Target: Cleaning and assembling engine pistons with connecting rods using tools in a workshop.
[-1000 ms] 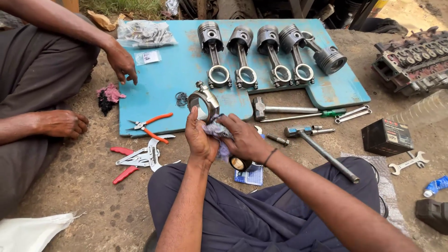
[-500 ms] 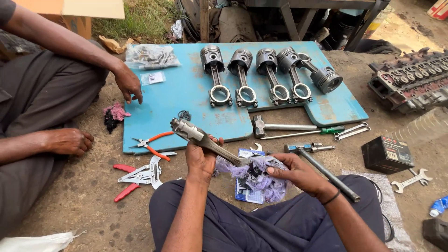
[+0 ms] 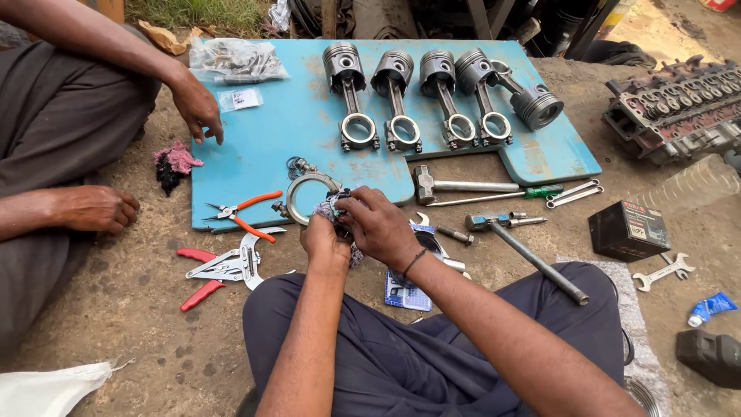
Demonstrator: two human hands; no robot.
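My left hand [image 3: 324, 238] grips a connecting rod [image 3: 302, 197] by its shaft, the ring-shaped big end pointing left over the edge of a blue board [image 3: 262, 154]. My right hand [image 3: 376, 224] presses a purple-grey rag [image 3: 333, 210] against the rod, fingers curled round it. Both hands meet just above my knees. Several pistons with rods [image 3: 401, 96] lie in a row at the far side of the board.
Another person sits at the left, one hand [image 3: 197, 104] on the board, the other [image 3: 96, 208] resting on a knee. Orange pliers [image 3: 241, 212], red ring pliers [image 3: 216, 266], hammers [image 3: 463, 187], spanners [image 3: 575, 193], a black box [image 3: 629, 229] and a cylinder head [image 3: 679, 116] lie around.
The rod was held out slanting with my right hand away at the rag on my lap; now both hands are together on the rod, the rag wrapped against it.
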